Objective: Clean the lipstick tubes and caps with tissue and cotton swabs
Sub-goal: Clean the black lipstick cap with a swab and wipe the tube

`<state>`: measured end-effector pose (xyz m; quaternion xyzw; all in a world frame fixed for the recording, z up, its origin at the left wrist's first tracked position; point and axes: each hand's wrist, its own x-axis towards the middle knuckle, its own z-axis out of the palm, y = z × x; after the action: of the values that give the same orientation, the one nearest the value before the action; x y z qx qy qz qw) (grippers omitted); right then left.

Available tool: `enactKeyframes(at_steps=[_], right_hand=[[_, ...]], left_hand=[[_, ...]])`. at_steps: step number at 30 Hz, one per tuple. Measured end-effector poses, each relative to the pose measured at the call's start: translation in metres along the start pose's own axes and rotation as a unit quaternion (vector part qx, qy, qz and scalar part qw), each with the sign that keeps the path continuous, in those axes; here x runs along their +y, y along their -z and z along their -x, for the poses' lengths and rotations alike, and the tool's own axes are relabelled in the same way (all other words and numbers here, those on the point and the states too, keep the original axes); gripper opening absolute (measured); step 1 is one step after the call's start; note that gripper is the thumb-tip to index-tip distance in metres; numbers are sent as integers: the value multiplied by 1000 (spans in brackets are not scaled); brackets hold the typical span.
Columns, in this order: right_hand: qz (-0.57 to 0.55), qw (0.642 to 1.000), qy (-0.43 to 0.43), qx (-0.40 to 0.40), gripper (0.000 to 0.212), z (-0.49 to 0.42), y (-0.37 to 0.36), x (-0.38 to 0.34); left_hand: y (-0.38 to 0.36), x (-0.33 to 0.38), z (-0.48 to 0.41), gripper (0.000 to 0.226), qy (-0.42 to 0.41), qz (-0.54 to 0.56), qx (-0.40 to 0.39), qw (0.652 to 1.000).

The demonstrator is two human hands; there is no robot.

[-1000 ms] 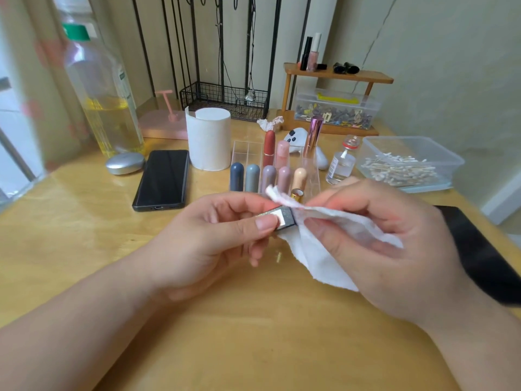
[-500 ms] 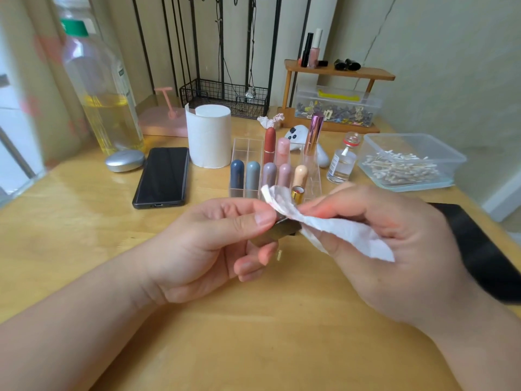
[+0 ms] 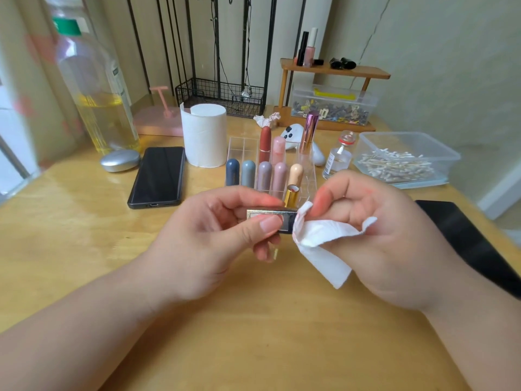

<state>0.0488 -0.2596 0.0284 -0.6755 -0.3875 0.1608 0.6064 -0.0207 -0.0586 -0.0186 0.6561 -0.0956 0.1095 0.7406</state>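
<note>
Lipstick cap (image 3: pixel 270 220), dark and square-sided with a gold edge, lies level between the hands, and the left hand (image 3: pixel 214 238) pinches it between thumb and fingers. A second ago the tissue (image 3: pixel 318 241) was draped over the cap's right end. It has since slid off to the very tip, bunched in the pinch of the right hand (image 3: pixel 380 235), and most of the cap's face now shows bare. I judge that one wiping stroke along the outside is finished; the inside likely still needs a swab

Far beyond the left hand, a tall bottle (image 3: pixel 93 94) holds yellowish liquid in its lower part. Beyond the right hand, a clear tub (image 3: pixel 451 159) holds a heap of cotton swabs. Farther back, a lidded box (image 3: pixel 366 103) holds small mixed bits. Just beyond both hands, a clear organiser (image 3: pixel 242 145) holds capped lipsticks upright in its compartments, and an uncapped gold tube (image 3: pixel 291 196) stands just behind the fingertips. Between organiser and tub, a small vial (image 3: pixel 337 159) holds clear liquid
</note>
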Motion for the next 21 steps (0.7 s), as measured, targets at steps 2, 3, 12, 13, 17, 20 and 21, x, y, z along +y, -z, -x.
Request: enactKeyframes(at_steps=[2,3,12,13,17,20,21], right_hand=[[-40,999,-28,4,25,-3,3,3],[-76,996,-44,-1,28,-5,3,4],[-13,998,16,61,31,-2,-10,10],[9,997,33,70,31,-1,-11,11],[105,985,130,46,35,2,-11,11],[201,959,197,37,32,1,-9,15],[223,952,209,30,30,0,-8,16]], left_hand=[[-4,-1,3,20,-47,-71,43,995],[-5,-1,5,22,-69,-103,57,991],[6,6,1,28,-30,-154,78,985],[8,9,0,29,21,-96,59,993],[8,22,-4,53,197,96,-60,974],[7,25,-3,55,293,101,-127,942],[7,26,-3,53,308,108,-134,936]])
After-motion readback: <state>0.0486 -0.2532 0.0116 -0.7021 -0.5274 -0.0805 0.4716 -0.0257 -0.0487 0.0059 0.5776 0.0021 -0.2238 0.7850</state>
